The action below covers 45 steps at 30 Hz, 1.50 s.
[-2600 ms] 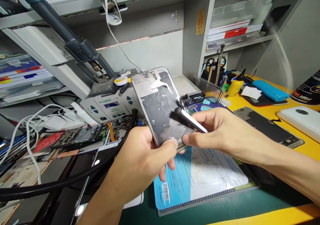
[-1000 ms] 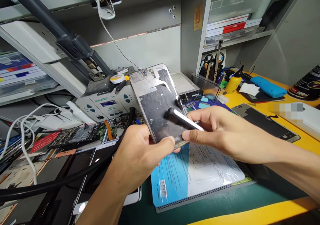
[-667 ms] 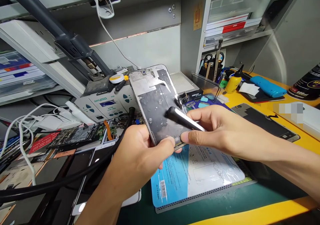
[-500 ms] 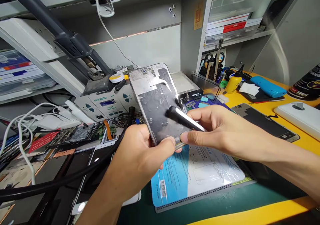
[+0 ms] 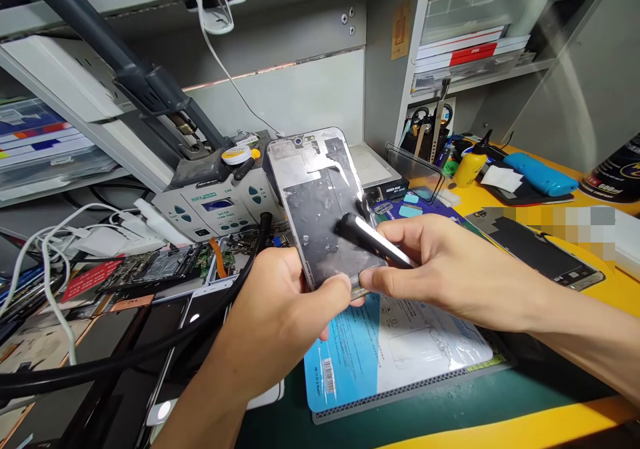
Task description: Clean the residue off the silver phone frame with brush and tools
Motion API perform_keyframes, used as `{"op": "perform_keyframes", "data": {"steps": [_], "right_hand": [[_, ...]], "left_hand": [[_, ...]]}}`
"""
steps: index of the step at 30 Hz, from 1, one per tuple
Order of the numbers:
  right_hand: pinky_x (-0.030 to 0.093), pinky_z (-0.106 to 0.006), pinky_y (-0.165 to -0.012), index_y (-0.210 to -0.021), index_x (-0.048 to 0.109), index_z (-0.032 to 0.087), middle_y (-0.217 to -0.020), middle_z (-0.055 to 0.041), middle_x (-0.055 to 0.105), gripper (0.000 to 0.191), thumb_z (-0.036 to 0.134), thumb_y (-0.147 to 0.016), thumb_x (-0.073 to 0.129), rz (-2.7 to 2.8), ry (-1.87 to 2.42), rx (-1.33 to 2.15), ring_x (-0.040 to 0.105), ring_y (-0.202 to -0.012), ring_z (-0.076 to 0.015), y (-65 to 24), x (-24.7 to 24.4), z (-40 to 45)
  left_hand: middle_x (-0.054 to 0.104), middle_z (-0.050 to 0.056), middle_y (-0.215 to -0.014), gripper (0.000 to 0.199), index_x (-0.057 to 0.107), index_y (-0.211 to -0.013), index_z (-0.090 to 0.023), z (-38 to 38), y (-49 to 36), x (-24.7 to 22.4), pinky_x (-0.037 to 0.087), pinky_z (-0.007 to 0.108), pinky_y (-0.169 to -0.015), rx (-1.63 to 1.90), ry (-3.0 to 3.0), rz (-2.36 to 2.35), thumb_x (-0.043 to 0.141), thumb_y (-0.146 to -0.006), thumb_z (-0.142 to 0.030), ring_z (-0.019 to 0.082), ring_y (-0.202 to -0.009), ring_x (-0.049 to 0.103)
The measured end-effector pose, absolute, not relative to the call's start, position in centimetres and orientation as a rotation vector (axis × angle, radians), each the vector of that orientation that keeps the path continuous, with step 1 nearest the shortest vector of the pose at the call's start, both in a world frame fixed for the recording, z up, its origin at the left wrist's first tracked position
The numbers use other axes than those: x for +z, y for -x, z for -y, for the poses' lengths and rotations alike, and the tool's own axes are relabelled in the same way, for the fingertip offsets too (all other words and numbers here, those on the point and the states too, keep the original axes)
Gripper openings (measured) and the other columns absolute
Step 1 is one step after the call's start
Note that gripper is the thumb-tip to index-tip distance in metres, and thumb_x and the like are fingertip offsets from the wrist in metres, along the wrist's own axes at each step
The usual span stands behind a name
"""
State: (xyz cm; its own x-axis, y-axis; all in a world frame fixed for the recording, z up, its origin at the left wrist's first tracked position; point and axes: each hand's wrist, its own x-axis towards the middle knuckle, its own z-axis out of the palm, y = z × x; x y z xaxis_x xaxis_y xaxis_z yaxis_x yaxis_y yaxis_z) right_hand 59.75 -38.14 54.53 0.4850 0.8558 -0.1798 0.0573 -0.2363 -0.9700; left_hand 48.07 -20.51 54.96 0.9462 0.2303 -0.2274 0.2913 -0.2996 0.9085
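Note:
A phone screen assembly [image 5: 320, 229] is tilted up toward me, with its scuffed grey and black metal-backed inner side showing. My left hand [image 5: 295, 302] grips its lower left corner, thumb on the face and fingers mostly hidden underneath. In my right hand [image 5: 425, 262] is a slim black tool with a white stripe [image 5: 375, 236], pinched between thumb and fingers. Its dark end is blurred over the middle of the assembly, so I cannot tell whether it touches. The right thumb lies at the assembly's bottom edge. Pale specks dot the black area.
Below the hands lies a blue-and-white packet [image 5: 350, 362] on a green mat [image 5: 430, 409]. A thick black hose [image 5: 150, 362] crosses the left side over several phone parts. A soldering station [image 5: 220, 206] stands behind. Another screen part [image 5: 540, 246] and a yellow bottle [image 5: 470, 162] are right.
The whole view has shifted slightly, everything sitting a little farther right. Both hands keep their grips, and the tool's dark end stays blurred over nearly the same spot.

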Motion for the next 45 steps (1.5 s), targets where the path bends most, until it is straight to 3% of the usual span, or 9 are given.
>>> {"op": "perform_keyframes", "data": {"steps": [5, 10, 17, 23, 33, 37, 42, 45], "right_hand": [[0.030, -0.022, -0.047, -0.078, 0.061, 0.018, -0.068, 0.0044, 0.049, 0.022, 0.035, -0.088, 0.068, 0.785, 1.662, 0.928, 0.038, -0.058, -0.0093, -59.7, 54.6, 38.1], [0.030, -0.020, -0.049, -0.079, 0.059, 0.017, -0.070, 0.0051, 0.048, 0.012, 0.022, -0.090, 0.060, 0.809, 1.607, 0.957, 0.037, -0.060, -0.0081, -59.7, 54.8, 38.1], [0.030, -0.020, -0.050, -0.077, 0.062, 0.016, -0.068, 0.0051, 0.050, 0.012, 0.015, -0.089, 0.059, 0.865, 1.547, 0.933, 0.038, -0.059, -0.0077, -59.7, 55.1, 38.1], [0.030, -0.019, -0.050, -0.074, 0.062, 0.017, -0.065, 0.0062, 0.052, 0.015, 0.010, -0.088, 0.059, 0.892, 1.518, 0.912, 0.038, -0.059, -0.0072, -59.7, 55.2, 37.8], [0.040, -0.019, -0.057, -0.089, 0.067, 0.016, -0.081, 0.0011, 0.062, 0.006, 0.021, -0.090, 0.064, 0.797, 1.497, 1.021, 0.050, -0.068, -0.0097, -59.9, 55.1, 38.3], [0.042, -0.020, -0.058, -0.092, 0.069, 0.016, -0.084, -0.0007, 0.064, 0.010, 0.025, -0.088, 0.069, 0.788, 1.487, 1.031, 0.053, -0.070, -0.0115, -59.9, 54.9, 38.2], [0.041, -0.020, -0.056, -0.092, 0.069, 0.016, -0.083, -0.0002, 0.063, 0.017, 0.032, -0.089, 0.071, 0.763, 1.501, 1.054, 0.051, -0.067, -0.0108, -60.1, 54.6, 38.3], [0.039, -0.021, -0.056, -0.094, 0.069, 0.017, -0.084, -0.0004, 0.064, 0.017, 0.033, -0.091, 0.069, 0.744, 1.508, 1.085, 0.051, -0.066, -0.0104, -60.0, 54.6, 38.5]], "left_hand": [[0.050, -0.005, -0.048, 0.032, 0.053, -0.059, -0.020, 20.1, -48.0, 54.8, 0.026, 0.024, -0.044, -0.082, -1.888, -0.358, 0.060, -0.087, -0.034, 0.009, -0.045, 0.039], [0.054, -0.004, -0.051, 0.024, 0.063, -0.068, -0.019, 20.1, -48.1, 54.5, 0.022, 0.026, -0.045, -0.111, -1.900, -0.377, 0.060, -0.086, -0.034, 0.009, -0.046, 0.041], [0.055, -0.003, -0.059, 0.033, 0.055, -0.062, -0.019, 20.1, -48.2, 54.3, 0.030, 0.027, -0.054, -0.078, -1.943, -0.400, 0.063, -0.088, -0.038, 0.012, -0.058, 0.050], [0.063, -0.001, -0.065, 0.028, 0.065, -0.069, -0.018, 20.1, -48.3, 54.0, 0.033, 0.026, -0.054, -0.053, -1.933, -0.390, 0.063, -0.089, -0.038, 0.012, -0.059, 0.052], [0.051, -0.002, -0.053, 0.039, 0.051, -0.056, -0.020, 21.1, -48.0, 55.3, 0.030, 0.021, -0.045, -0.036, -2.004, -0.476, 0.063, -0.083, -0.045, 0.010, -0.052, 0.041], [0.050, -0.002, -0.056, 0.035, 0.050, -0.059, -0.020, 21.4, -47.9, 55.4, 0.030, 0.020, -0.043, -0.029, -2.018, -0.527, 0.063, -0.079, -0.045, 0.011, -0.054, 0.041], [0.037, -0.007, -0.049, 0.033, 0.045, -0.058, -0.021, 21.6, -48.0, 55.4, 0.024, 0.019, -0.039, -0.072, -1.951, -0.496, 0.063, -0.077, -0.040, 0.007, -0.046, 0.028], [0.044, -0.005, -0.050, 0.034, 0.046, -0.057, -0.020, 21.5, -48.1, 55.3, 0.027, 0.019, -0.041, -0.086, -1.946, -0.511, 0.063, -0.077, -0.041, 0.008, -0.049, 0.035]]}}
